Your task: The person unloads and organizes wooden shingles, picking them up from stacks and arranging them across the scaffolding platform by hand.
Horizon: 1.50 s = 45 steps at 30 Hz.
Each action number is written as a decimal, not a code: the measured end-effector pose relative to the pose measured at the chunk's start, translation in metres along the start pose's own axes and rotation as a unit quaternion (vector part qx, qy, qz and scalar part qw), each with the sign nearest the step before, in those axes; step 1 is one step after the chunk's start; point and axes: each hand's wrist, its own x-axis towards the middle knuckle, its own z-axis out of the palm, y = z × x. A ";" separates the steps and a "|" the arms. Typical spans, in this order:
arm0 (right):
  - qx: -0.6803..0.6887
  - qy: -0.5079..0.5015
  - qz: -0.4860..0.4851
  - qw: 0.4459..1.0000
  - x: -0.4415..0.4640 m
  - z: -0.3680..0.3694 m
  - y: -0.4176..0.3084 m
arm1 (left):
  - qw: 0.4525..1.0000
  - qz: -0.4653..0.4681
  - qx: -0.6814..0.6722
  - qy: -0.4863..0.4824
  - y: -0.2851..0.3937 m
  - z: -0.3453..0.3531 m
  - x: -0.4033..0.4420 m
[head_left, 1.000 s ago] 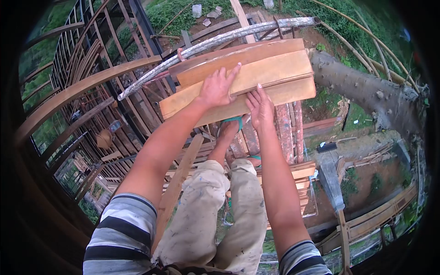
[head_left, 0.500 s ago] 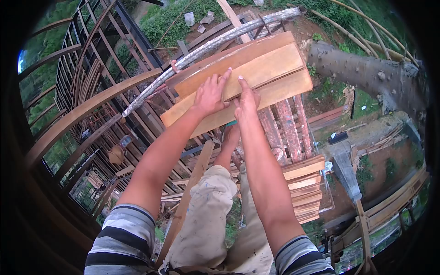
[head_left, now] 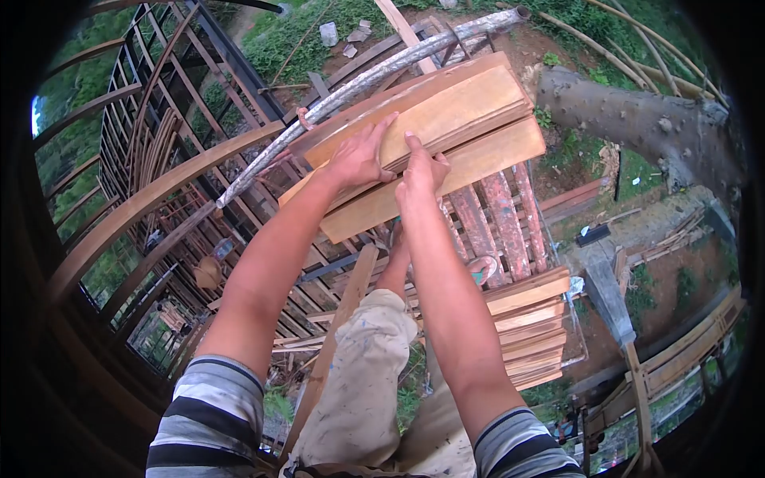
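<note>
Several flat wooden planks (head_left: 454, 115) lie stacked and staggered in front of me. My left hand (head_left: 362, 157) is closed on the upper planks toward their left end, its fingers over the top and its thumb at the near edge. Beside it, my right hand (head_left: 422, 170) grips the same near edge, thumb on top and the other fingers curled, partly hidden. A dark gap separates these upper planks from the nearest plank (head_left: 478, 165). Behind them lies a redder board (head_left: 414, 86).
Red, paint-worn slats (head_left: 504, 219) run below the planks. A second plank stack (head_left: 526, 319) sits at the lower right. A pale curved pole (head_left: 374, 80) crosses behind, beside a curved wooden beam (head_left: 151, 203). A thick tree trunk (head_left: 629, 115) stands right. Ground shows far below through open framing.
The gap between the upper planks and the nearest plank has widened, the upper planks' near edge lifting away. My right hand has shifted slightly left, and its fingers are more curled.
</note>
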 end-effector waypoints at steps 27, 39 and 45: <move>0.079 -0.184 -0.106 0.974 -0.013 -0.088 -0.048 | 0.963 -0.001 -0.268 0.037 0.067 -0.005 -0.037; 0.125 -0.071 -0.133 0.981 0.051 -0.264 -0.185 | 0.937 0.010 -0.324 -0.129 0.286 0.101 -0.008; -0.010 0.065 -0.177 0.982 0.082 -0.387 -0.169 | 0.898 -0.003 -0.385 -0.213 0.264 0.171 -0.036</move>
